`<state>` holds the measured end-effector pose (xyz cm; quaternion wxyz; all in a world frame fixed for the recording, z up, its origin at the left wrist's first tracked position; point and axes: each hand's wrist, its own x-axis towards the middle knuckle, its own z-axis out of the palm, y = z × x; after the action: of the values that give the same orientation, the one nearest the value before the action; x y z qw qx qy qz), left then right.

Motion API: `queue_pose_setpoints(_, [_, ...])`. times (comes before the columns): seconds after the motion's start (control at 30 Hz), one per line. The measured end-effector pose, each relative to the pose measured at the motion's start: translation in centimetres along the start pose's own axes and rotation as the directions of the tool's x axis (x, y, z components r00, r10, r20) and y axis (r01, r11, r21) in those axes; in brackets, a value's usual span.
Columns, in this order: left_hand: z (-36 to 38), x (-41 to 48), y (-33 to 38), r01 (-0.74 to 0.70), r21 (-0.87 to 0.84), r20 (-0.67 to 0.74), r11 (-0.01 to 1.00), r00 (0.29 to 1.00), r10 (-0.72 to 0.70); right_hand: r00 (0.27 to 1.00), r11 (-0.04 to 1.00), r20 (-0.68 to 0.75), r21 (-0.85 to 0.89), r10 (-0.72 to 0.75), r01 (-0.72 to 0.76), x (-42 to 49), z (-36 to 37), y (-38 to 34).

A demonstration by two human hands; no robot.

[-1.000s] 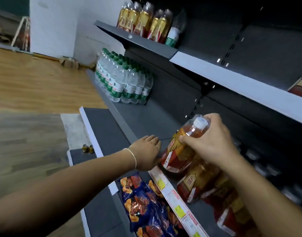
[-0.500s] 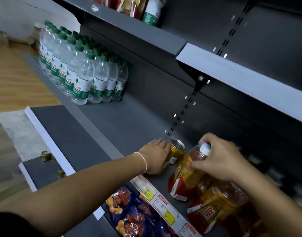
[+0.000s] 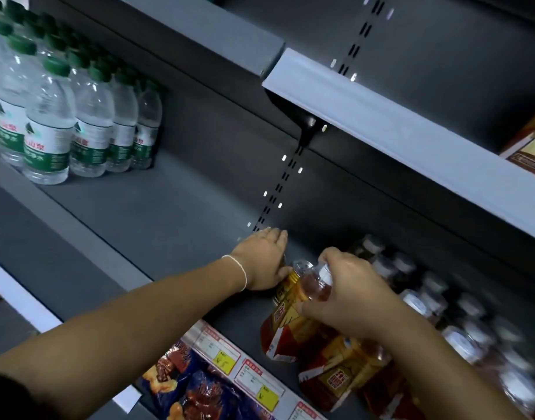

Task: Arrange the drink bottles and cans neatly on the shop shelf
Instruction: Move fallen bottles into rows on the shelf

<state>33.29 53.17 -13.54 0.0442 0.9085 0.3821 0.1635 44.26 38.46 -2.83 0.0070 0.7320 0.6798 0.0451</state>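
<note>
— On the grey shelf, what is each hand doing?
— Left hand, palm down, fingers straight and together, is touching the gold can; right hand is gripping the tea bottle by its neck, near the shelf's front edge.

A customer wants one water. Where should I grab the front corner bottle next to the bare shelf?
Wrap fingers round the labelled middle of the corner water bottle, coming from the front right: it stands upright, with neighbours only behind and left.
</note>
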Motion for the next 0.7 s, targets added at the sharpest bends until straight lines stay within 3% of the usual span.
queue_pose_setpoints(0.27, [1.1, -0.1, 0.1, -0.042, 0.109, 0.006, 0.993, 0.999, 0.042, 1.0, 0.999, -0.013, -0.042, -0.013, 0.013, -0.2, 0.0, -0.4])
queue_pose_setpoints(0.7, [1.0, -0.4, 0.8, 0.076, 0.133, 0.037, 0.988, 0.996, -0.082, 1.0, 1.0, -0.02, 0.006, -0.001, 0.001, 0.0, 0.9, -1.0])
